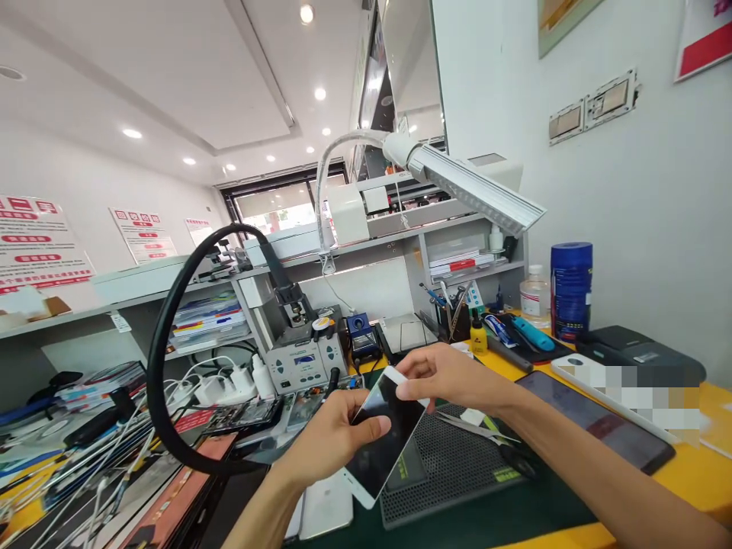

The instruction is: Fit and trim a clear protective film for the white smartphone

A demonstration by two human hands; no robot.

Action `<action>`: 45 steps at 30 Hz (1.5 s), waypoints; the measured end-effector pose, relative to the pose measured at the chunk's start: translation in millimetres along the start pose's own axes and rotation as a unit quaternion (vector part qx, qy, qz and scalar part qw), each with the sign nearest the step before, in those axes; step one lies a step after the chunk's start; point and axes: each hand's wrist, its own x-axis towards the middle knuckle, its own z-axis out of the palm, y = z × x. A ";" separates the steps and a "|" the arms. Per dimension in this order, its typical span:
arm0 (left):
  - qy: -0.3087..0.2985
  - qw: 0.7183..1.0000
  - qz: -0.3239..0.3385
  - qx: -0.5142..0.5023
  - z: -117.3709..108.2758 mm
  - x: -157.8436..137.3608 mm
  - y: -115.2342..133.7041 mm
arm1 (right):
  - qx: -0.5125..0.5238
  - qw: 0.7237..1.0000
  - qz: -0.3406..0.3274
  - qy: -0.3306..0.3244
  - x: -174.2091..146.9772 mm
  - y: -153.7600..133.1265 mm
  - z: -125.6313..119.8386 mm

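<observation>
Between both hands is a white-framed smartphone [374, 465], tilted, with its dark screen facing me. My left hand [337, 431] grips its left edge, the thumb lying across the glass. At the upper end, my right hand [438, 374] pinches the top corner between thumb and fingers. Beneath the phone lies a dark perforated mat [451, 465] on a green work surface. Scissors [486, 431] with black handles rest on that mat, beside my right forearm. Another pale phone [327, 509] lies face down below my left wrist.
A thick black hose [154, 366] arches from the grey soldering station [303, 366] at left. Overhead hangs a lamp [474, 183]. To the right are a tablet [600, 419], a blue canister [572, 290] and a yellow bottle [479, 337]. Cables [103, 488] and phone parts crowd the left.
</observation>
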 end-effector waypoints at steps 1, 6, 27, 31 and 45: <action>0.009 1.000 0.005 -0.013 -0.4 -1.2 1.0 | 0.014 1.000 -0.004 -0.004 -2.0 -0.1 0.4; 0.030 0.997 0.014 -0.068 -5.0 -5.9 8.6 | 0.071 0.996 -0.059 0.019 -9.1 1.4 3.0; 0.233 0.934 0.068 -0.262 28.9 0.4 -11.1 | 0.087 0.978 -0.048 0.183 -2.6 10.3 33.2; 0.239 0.928 0.095 -0.269 27.7 -1.1 -14.5 | 0.081 0.977 -0.053 0.188 -4.6 10.7 34.4; 0.277 0.929 0.096 -0.227 27.9 -4.1 -21.8 | 0.069 0.981 -0.051 0.171 -10.5 14.1 34.2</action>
